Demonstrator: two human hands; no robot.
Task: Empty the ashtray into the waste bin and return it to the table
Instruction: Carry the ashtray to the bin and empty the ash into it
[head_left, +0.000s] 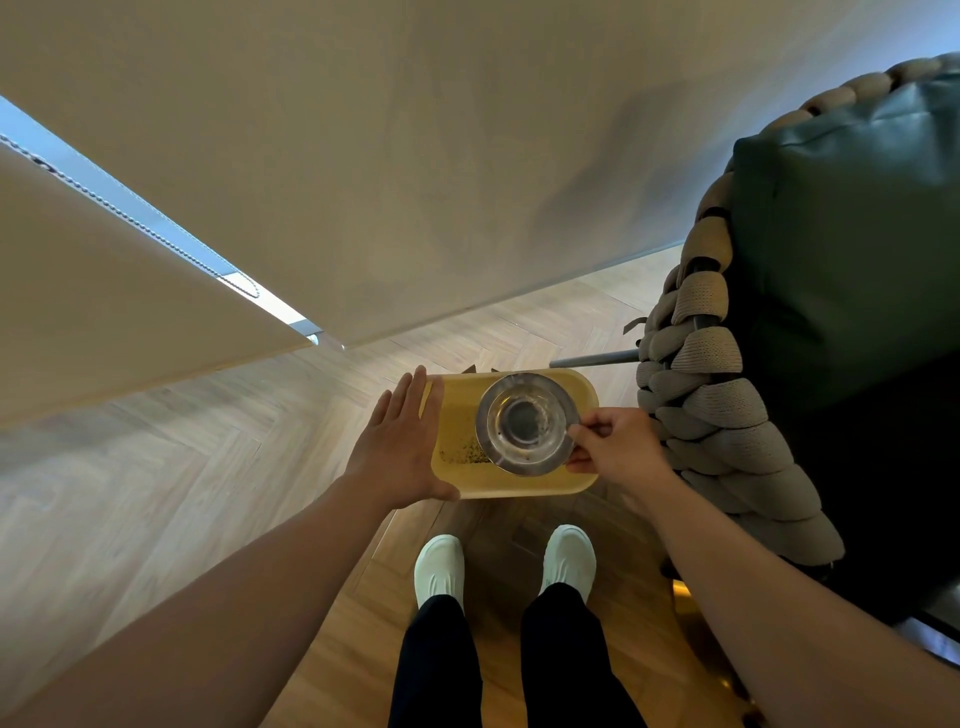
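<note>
Head view: the right hand (618, 449) pinches the rim of the ashtray (527, 423), fingers clamped on its near-right edge, holding it over the open waste bin (511, 486), while the left hand (402, 447) lies flat, fingers spread, against the bin's left wall. Dumping looks underway or just finished, judging by the speckled debris (465, 452) in the bin and the nearly clean bowl; the return to the counter remains. Ashtray is round, clear glass within a grey metallic ring; bin is a rounded yellowish rectangle standing on herringbone wood floor (208, 467), beside a rope-woven chair (722, 415).
</note>
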